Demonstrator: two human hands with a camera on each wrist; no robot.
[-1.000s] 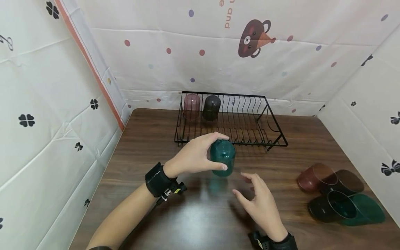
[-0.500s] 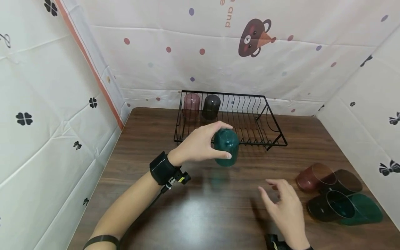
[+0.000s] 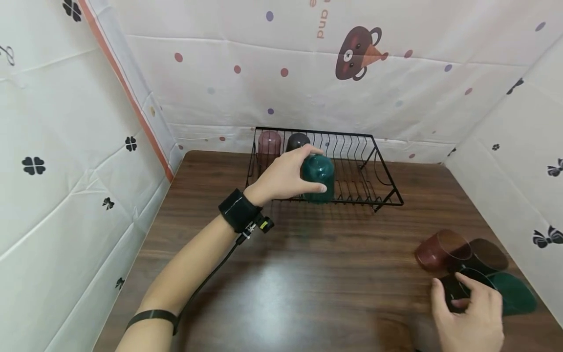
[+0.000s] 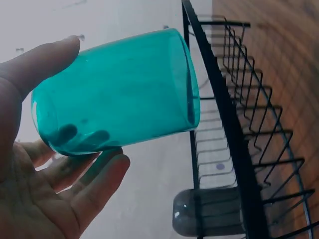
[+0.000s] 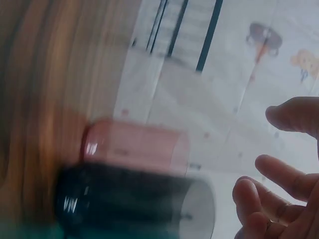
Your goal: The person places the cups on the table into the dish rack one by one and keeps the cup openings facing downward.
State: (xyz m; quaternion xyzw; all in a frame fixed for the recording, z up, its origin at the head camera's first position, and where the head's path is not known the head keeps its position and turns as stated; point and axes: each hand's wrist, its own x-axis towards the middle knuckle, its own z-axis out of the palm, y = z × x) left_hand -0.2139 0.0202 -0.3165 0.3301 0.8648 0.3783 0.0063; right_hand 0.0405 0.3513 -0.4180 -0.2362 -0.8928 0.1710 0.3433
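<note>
Left hand: the left hand (image 3: 285, 178) grips a translucent teal plastic cup (image 3: 317, 177), thumb on one side and fingers on the other, mouth down.
Teal cup position: held in the air over the front rail of the black wire dish rack (image 3: 378, 159); in the left wrist view the cup (image 4: 117, 92) lies between thumb and fingers (image 4: 97, 177), its open end toward the rack's wires (image 4: 234, 129).
Rack contents: a translucent pink cup (image 3: 269, 143) and a smoky dark grey cup (image 3: 297, 141) stand upside down at the rack's back left, side by side; the grey one (image 4: 209, 211) shows beyond the rail in the left wrist view.
Right hand: the right hand (image 3: 470, 318) is low at the right with fingers spread and loosely bent, holding nothing, its fingertips at the rim of a dark cup lying on its side (image 3: 462, 288).
Cups on the surface: that dark cup lies in a cluster with a reddish-brown cup (image 3: 440, 250), a dark brown cup (image 3: 490, 253) and a green cup (image 3: 514, 293), all tipped over on the brown wooden surface (image 3: 308, 283).
Right wrist view: blurred; a pink cup (image 5: 134, 147) and a dark cup (image 5: 129, 204) lie just beside the fingers (image 5: 279, 179).
</note>
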